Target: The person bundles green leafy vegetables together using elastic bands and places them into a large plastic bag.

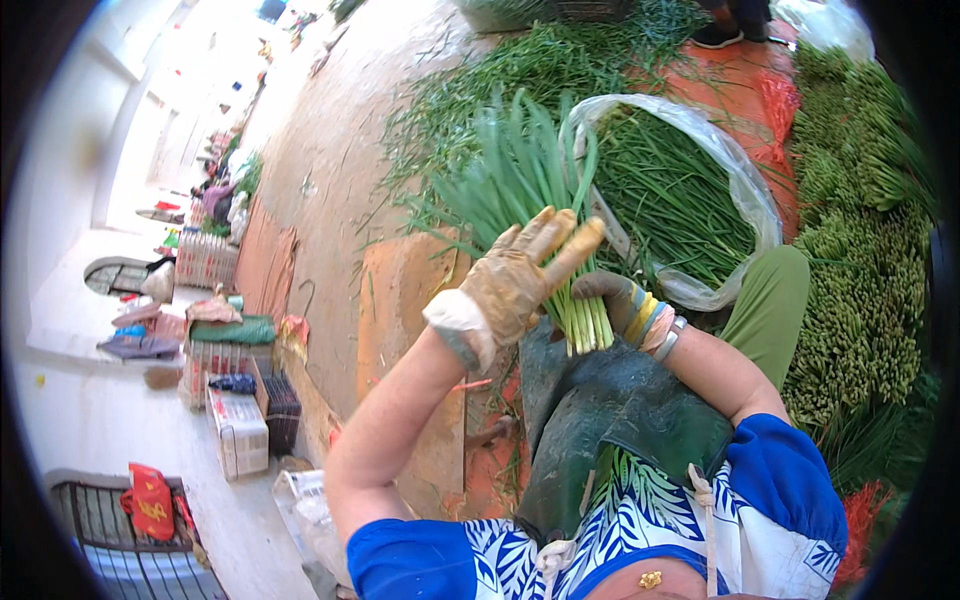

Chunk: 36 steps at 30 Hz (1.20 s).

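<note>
A bunch of long green chives (pixel 589 324) with pale cut ends points toward me above my lap. My right hand (pixel 611 296), in a dirty grey glove with a striped cuff, grips it near those ends. Over the stalks lies my left hand (pixel 529 266), in a stained yellowish glove with a white cuff; its fingers are stretched out and apart. Whether its hidden palm presses on the stalks I cannot tell. The leaves (pixel 517 172) fan out away from me, slightly blurred. A dark green waterproof apron (pixel 630 405) covers my lap under the bunch.
Beyond my right hand, a clear plastic bag (pixel 739 180) holds loose green leaves (pixel 667 187). Tied green bunches (pixel 862 300) are packed along the right. Leaf scraps (pixel 555 64) litter the floor ahead. An orange-brown board (pixel 409 315) lies at left; a person's shoe (pixel 716 35) shows at the top.
</note>
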{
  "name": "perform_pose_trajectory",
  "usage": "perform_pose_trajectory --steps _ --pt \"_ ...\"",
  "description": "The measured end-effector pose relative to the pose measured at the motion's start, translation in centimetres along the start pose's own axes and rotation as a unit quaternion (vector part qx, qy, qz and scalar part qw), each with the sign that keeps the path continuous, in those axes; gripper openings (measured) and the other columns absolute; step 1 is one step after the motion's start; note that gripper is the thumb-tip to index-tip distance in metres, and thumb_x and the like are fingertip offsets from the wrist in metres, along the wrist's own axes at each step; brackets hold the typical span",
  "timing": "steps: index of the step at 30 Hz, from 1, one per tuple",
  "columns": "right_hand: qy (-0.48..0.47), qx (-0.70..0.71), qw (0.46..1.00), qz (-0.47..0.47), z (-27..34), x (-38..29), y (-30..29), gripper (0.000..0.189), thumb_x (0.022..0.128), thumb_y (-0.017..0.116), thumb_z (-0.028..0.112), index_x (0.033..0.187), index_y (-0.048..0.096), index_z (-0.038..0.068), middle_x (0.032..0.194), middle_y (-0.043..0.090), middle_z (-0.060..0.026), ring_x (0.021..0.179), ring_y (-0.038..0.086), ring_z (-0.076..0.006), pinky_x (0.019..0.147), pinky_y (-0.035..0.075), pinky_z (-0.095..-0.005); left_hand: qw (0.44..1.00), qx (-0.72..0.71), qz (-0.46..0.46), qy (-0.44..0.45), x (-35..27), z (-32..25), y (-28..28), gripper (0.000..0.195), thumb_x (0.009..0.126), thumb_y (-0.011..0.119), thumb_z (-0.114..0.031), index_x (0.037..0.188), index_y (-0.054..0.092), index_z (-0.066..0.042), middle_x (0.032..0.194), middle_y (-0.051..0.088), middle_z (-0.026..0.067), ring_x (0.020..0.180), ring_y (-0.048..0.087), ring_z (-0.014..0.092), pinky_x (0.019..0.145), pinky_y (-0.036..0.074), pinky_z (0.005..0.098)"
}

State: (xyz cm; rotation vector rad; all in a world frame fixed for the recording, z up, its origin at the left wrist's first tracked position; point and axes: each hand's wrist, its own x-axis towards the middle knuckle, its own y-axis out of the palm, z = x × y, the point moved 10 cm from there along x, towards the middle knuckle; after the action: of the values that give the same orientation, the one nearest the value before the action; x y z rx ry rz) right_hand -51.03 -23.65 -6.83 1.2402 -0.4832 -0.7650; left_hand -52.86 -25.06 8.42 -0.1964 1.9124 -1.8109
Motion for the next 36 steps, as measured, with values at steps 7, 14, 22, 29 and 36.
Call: perform_pose_trajectory --steps 7,14,22,29,36 --pt "0.069 -0.123 0.978 0.154 -5.4 2.0 7.0 0.065 0.063 0.063 0.008 0.125 0.046 0.000 0.113 0.058 -0.0140 0.100 0.059 -0.0235 0.089 0.049 -0.0380 0.983 0.158 0.072 0.065 -6.3 -0.5 2.4 0.076 0.080 0.053 -0.023 0.144 0.012 -0.030 0.152 0.011 0.0036 0.141 0.009 0.021 0.108 0.003 0.0584" --pt "0.258 -0.153 0.938 0.175 -11.8 3.1 9.0 0.047 0.070 0.066 0.008 0.114 0.053 -0.001 0.103 0.061 -0.0118 0.089 0.062 -0.0204 0.082 0.050 -0.0339 0.997 0.071 -0.021 -0.014 -14.2 0.0 3.6 0.055 0.078 0.052 -0.017 0.132 0.040 -0.009 0.096 0.059 0.0043 0.089 0.059 0.020 0.083 0.047 0.0329" --pt "0.442 -0.130 0.864 0.204 -22.1 5.5 12.9 0.051 0.086 0.058 0.044 0.117 0.054 0.004 0.113 0.060 -0.0061 0.097 0.059 -0.0124 0.086 0.048 -0.0282 0.961 -0.051 -0.083 -0.259 -27.8 -0.1 5.3 0.049 0.076 0.054 -0.011 0.124 0.048 -0.005 0.076 0.058 0.0057 0.069 0.060 0.025 0.066 0.049 0.0340" --pt "0.425 -0.114 0.892 0.100 -26.0 11.9 5.4 0.057 0.090 0.045 0.049 0.129 0.043 0.007 0.109 0.060 -0.0139 0.085 0.061 -0.0258 0.067 0.053 -0.0485 0.808 -0.122 -0.123 -0.563 -41.1 7.4 9.5 0.052 0.070 0.067 -0.016 0.119 0.049 -0.008 0.090 0.063 0.0173 0.088 0.061 0.035 0.073 0.048 0.0411" --pt "0.204 -0.363 0.905 0.091 -13.4 10.3 5.1 0.051 0.088 0.057 0.025 0.130 0.042 0.001 0.103 0.062 -0.0095 0.079 0.063 -0.0163 0.072 0.051 -0.0296 0.723 -0.158 -0.146 -0.657 -43.2 19.2 21.6 0.045 0.071 0.071 -0.027 0.108 0.051 -0.008 0.088 0.064 0.0186 0.088 0.061 0.039 0.077 0.047 0.0430"
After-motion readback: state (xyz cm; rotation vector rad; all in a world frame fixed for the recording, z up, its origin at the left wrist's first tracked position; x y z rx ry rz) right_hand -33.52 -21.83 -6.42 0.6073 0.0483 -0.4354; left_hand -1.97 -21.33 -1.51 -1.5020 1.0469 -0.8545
